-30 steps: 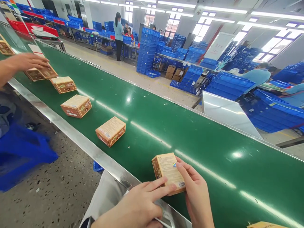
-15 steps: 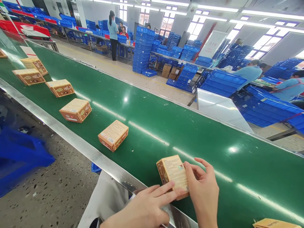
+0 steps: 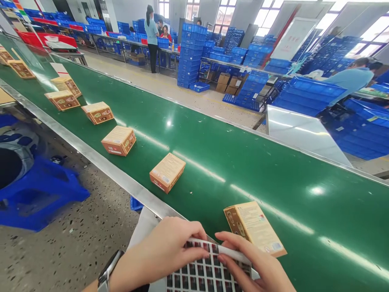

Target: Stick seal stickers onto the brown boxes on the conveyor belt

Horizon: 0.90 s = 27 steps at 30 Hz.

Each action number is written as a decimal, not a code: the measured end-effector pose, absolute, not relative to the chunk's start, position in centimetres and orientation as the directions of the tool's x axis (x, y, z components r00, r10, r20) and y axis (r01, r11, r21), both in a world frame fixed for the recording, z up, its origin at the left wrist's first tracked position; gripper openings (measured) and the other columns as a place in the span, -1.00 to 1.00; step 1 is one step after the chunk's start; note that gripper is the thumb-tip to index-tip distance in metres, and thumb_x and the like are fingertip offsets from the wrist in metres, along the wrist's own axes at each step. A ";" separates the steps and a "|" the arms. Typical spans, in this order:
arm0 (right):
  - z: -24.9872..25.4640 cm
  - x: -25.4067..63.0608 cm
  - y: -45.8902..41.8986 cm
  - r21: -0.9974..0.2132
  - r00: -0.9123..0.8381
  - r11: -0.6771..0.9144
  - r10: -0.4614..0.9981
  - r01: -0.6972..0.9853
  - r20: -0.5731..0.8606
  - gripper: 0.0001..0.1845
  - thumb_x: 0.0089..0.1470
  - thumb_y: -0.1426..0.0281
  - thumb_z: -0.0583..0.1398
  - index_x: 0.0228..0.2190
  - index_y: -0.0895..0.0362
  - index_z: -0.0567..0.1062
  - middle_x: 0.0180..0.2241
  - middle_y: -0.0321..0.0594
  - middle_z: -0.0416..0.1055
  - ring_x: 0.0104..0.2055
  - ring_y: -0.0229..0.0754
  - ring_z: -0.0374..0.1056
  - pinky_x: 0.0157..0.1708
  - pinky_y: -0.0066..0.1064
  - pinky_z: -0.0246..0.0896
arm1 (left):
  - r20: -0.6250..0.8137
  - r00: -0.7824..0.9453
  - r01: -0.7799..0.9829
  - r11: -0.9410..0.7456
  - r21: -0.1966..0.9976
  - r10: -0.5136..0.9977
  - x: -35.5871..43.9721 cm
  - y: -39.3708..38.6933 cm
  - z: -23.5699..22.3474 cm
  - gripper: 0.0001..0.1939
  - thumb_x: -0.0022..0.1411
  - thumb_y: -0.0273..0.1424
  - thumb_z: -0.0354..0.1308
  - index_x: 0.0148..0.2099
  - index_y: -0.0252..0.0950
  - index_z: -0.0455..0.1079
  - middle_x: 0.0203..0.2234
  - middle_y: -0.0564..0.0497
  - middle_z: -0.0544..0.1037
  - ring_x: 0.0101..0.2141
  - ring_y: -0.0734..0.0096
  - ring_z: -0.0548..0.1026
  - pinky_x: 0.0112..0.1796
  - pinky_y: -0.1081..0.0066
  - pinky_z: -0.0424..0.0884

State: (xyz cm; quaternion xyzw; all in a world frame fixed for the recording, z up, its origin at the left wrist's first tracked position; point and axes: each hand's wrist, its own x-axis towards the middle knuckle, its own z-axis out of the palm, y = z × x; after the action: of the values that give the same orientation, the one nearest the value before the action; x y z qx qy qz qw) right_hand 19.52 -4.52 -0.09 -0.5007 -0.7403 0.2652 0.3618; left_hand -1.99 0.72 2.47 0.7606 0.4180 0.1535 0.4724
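Observation:
A sheet of small dark stickers in a white grid (image 3: 200, 272) is at the bottom of the view, by the belt's near edge. My left hand (image 3: 174, 249) pinches its upper left edge between thumb and fingers. With thumb and fingertips, my right hand (image 3: 253, 263) grips the curled upper right edge. Just beyond lies a tan and brown printed carton (image 3: 258, 223) on the green conveyor belt (image 3: 209, 194), bearing a small coloured sticker on its top; the right hand overlaps its lower edge in view. Another carton (image 3: 167, 171) sits farther left.
Several more cartons (image 3: 119, 140) line the belt toward the upper left. A metal rail (image 3: 121, 182) runs along the near side. A blue plastic stool (image 3: 48, 194) stands at left. Across the belt are stacked blue crates (image 3: 191, 54), a metal plate (image 3: 304, 132) and people working.
My hands have left the carton and come back to the sticker sheet, now in view. The cartons have shifted right in the picture, and the view has turned left.

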 end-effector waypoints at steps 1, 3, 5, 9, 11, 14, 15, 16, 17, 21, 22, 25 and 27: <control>-0.4 19.6 -4.6 -0.753 -0.230 0.349 0.937 0.557 0.265 -0.67 0.42 0.10 0.03 -0.05 -0.02 0.48 -0.27 -0.25 0.60 -0.29 -0.15 0.57 -0.30 -0.50 0.49 | -0.170 0.593 0.515 -0.208 0.832 0.787 -2.1 0.7 2.4 -0.95 0.26 -0.39 0.31 -0.25 -0.25 0.58 -0.43 0.13 0.64 -0.44 0.49 0.51 -0.42 0.55 0.23; -0.5 20.1 -4.5 -0.735 -0.238 0.358 0.933 0.576 0.269 -0.67 0.42 0.12 0.03 -0.02 0.00 0.47 -0.34 -0.26 0.58 -0.36 -0.16 0.55 -0.35 -0.50 0.49 | -0.167 0.594 0.540 -0.236 0.808 0.787 -2.2 0.7 2.3 -0.91 0.28 -0.40 0.29 -0.30 -0.27 0.59 -0.51 0.13 0.61 -0.51 0.53 0.44 -0.47 0.54 0.16; 0.1 20.6 -4.3 -0.679 -0.304 0.426 0.904 0.598 0.300 -0.73 0.41 0.18 0.07 -0.03 0.00 0.47 -0.33 -0.26 0.58 -0.35 -0.17 0.55 -0.33 -0.48 0.50 | -0.147 0.608 0.540 -0.271 0.797 0.781 -2.3 0.7 2.3 -0.89 0.29 -0.42 0.27 -0.30 -0.27 0.59 -0.54 0.15 0.59 -0.55 0.55 0.39 -0.49 0.54 0.13; 1.4 20.8 -3.1 -0.486 -0.478 0.607 0.795 0.628 0.375 -0.85 0.36 0.40 0.11 -0.10 0.04 0.47 -0.22 -0.19 0.58 -0.22 -0.12 0.55 -0.23 -0.41 0.50 | -0.127 0.616 0.543 -0.303 0.783 0.777 -2.4 0.4 2.7 -0.87 0.31 -0.44 0.25 -0.30 -0.26 0.60 -0.56 0.15 0.57 -0.57 0.55 0.36 -0.49 0.53 0.11; 1.6 20.6 -2.6 -0.375 -0.530 0.671 0.738 0.640 0.417 -0.83 0.34 0.48 0.09 -0.15 0.06 0.47 -0.20 -0.17 0.57 -0.19 -0.10 0.54 -0.17 -0.36 0.49 | -0.136 0.615 0.555 -0.304 0.774 0.777 -2.4 0.4 2.8 -0.85 0.33 -0.43 0.23 -0.31 -0.27 0.59 -0.56 0.15 0.56 -0.57 0.55 0.35 -0.50 0.53 0.11; 1.3 20.4 -2.5 -0.243 -0.576 0.727 0.666 0.642 0.473 -0.81 0.29 0.56 0.10 -0.17 0.09 0.47 -0.14 -0.14 0.57 -0.15 -0.05 0.54 -0.13 -0.29 0.47 | -0.165 0.597 0.577 -0.276 0.769 0.785 -2.2 0.5 3.0 -0.81 0.34 -0.40 0.22 -0.35 -0.29 0.57 -0.58 0.14 0.54 -0.58 0.55 0.33 -0.51 0.53 0.10; 1.1 20.3 -2.6 -0.244 -0.573 0.733 0.659 0.635 0.487 -0.80 0.28 0.57 0.11 -0.17 0.09 0.47 -0.13 -0.14 0.57 -0.13 -0.04 0.53 -0.12 -0.29 0.47 | -0.178 0.585 0.581 -0.256 0.772 0.791 -2.2 0.5 3.0 -0.80 0.34 -0.40 0.22 -0.36 -0.30 0.57 -0.59 0.15 0.53 -0.57 0.55 0.33 -0.51 0.54 0.11; 1.0 20.3 -2.7 -0.284 -0.555 0.727 0.670 0.625 0.493 -0.81 0.27 0.56 0.12 -0.17 0.08 0.48 -0.12 -0.15 0.57 -0.11 -0.04 0.53 -0.10 -0.30 0.46 | -0.191 0.571 0.585 -0.233 0.777 0.799 -2.3 0.6 3.0 -0.80 0.34 -0.40 0.22 -0.36 -0.30 0.57 -0.59 0.15 0.53 -0.57 0.55 0.34 -0.51 0.54 0.11; 0.8 20.4 -2.8 -0.365 -0.518 0.702 0.704 0.611 0.486 -0.82 0.27 0.54 0.13 -0.20 0.05 0.48 -0.11 -0.17 0.57 -0.09 -0.06 0.53 -0.09 -0.32 0.45 | -0.201 0.557 0.588 -0.212 0.781 0.806 -2.4 0.7 3.0 -0.81 0.33 -0.41 0.23 -0.36 -0.30 0.57 -0.59 0.15 0.53 -0.56 0.56 0.35 -0.50 0.54 0.12; 0.2 20.3 -1.6 -0.831 -0.162 0.305 0.952 0.466 0.259 -0.89 0.32 0.31 0.15 -0.22 -0.02 0.50 -0.05 -0.20 0.55 -0.04 -0.07 0.52 -0.11 -0.36 0.48 | -0.188 0.614 0.562 -0.257 0.786 0.767 -3.4 0.8 2.6 -0.93 0.23 -0.43 0.34 -0.33 -0.28 0.60 -0.54 0.12 0.58 -0.47 0.50 0.44 -0.44 0.53 0.21; -0.1 20.0 -0.9 -0.906 -0.056 0.189 0.982 0.378 0.182 -0.85 0.32 0.22 0.17 -0.15 -0.03 0.50 -0.02 -0.17 0.54 -0.04 -0.05 0.52 -0.12 -0.34 0.49 | -0.153 0.657 0.528 -0.306 0.792 0.738 -3.7 0.8 2.5 -0.95 0.18 -0.44 0.38 -0.35 -0.28 0.60 -0.53 0.11 0.58 -0.43 0.48 0.46 -0.42 0.52 0.25; -1.2 18.8 2.2 -0.995 0.077 -0.010 0.997 0.097 -0.002 -0.48 0.21 -0.01 0.23 0.08 -0.02 0.38 0.08 -0.07 0.48 0.02 0.01 0.48 -0.07 -0.21 0.48 | 0.013 0.728 0.411 -0.451 0.792 0.686 -4.6 0.9 2.3 -0.91 0.09 -0.44 0.45 -0.38 -0.27 0.59 -0.35 0.05 0.62 -0.25 0.40 0.51 -0.22 0.49 0.40; -1.7 17.9 4.1 -0.997 0.038 -0.073 0.997 -0.008 -0.073 -0.30 0.12 -0.10 0.27 0.14 -0.01 0.31 0.13 -0.04 0.42 0.06 0.04 0.44 -0.01 -0.15 0.44 | 0.115 0.707 0.412 -0.539 0.735 0.698 -5.0 1.2 2.0 -0.91 0.11 -0.42 0.44 -0.37 -0.25 0.58 -0.04 -0.04 0.59 0.00 0.24 0.48 0.02 0.34 0.42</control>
State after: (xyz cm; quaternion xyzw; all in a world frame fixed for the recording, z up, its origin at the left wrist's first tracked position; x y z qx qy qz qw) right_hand 17.86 4.11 -1.69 -0.5258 -0.4702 0.5097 0.4926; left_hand -4.95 1.18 1.95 0.8535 0.3249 0.2022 0.3536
